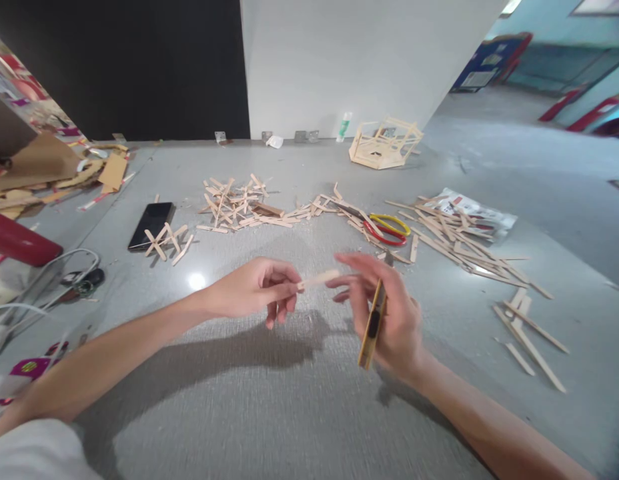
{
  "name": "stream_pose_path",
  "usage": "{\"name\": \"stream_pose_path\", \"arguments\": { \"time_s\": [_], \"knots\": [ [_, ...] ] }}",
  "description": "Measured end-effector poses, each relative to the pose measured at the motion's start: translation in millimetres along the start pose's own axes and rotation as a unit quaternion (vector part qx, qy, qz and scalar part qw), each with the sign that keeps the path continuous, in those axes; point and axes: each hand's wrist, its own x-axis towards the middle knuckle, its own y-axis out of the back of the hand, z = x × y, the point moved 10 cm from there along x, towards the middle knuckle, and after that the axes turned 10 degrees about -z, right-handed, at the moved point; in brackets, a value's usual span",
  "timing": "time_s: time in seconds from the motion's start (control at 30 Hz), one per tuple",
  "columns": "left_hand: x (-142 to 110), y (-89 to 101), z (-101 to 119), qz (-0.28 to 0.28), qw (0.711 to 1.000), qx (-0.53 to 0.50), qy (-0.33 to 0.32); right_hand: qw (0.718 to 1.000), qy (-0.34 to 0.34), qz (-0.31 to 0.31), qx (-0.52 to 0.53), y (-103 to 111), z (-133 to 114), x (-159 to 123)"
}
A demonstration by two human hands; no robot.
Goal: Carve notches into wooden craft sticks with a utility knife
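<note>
My left hand (pixel 257 290) pinches one end of a short pale wooden stick (pixel 319 278) between thumb and fingers, above the grey floor. My right hand (pixel 387 313) is closed around a yellow utility knife (pixel 372 325) that points down along the palm, and its fingertips touch the stick's other end. Both hands hover at the centre of the view, a little apart, joined by the stick.
Heaps of wooden sticks (pixel 239 203) and longer strips (pixel 464 243) lie beyond the hands, with red and yellow scissors (pixel 388 229) between them. A black phone (pixel 150 225), crossed stick pieces (pixel 165 241), a stick-built frame (pixel 384 142), cardboard scraps (pixel 44 170) and cables (pixel 49 280) surround the area.
</note>
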Motion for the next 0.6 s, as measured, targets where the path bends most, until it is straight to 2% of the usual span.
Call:
{"name": "stream_pose_path", "arguments": {
  "time_s": [0.17, 0.33, 0.4, 0.5, 0.6],
  "knots": [
    [-5, 6.1, -1, 0.056, 0.998, 0.015, -0.01, 0.998, 0.038, -0.021, 0.05, -2, -3, 6],
    [-13, 7.8, 11, 0.127, 0.986, 0.096, -0.041, 0.999, -0.005, 0.022, 0.048, -1, 10, 2],
    [-16, 7.3, 15, 0.146, 0.98, 0.121, -0.055, 0.999, 0.003, 0.018, 0.033, -4, 11, -1],
    [-17, 5.1, 16, 0.153, 0.977, 0.139, -0.052, 0.999, 0.017, -0.013, -0.044, -11, 7, -5],
    [-16, 3.9, 16, 0.153, 0.977, 0.139, -0.047, 0.984, 0.035, -0.059, -0.167, -20, -2, -8]
  ]
}}
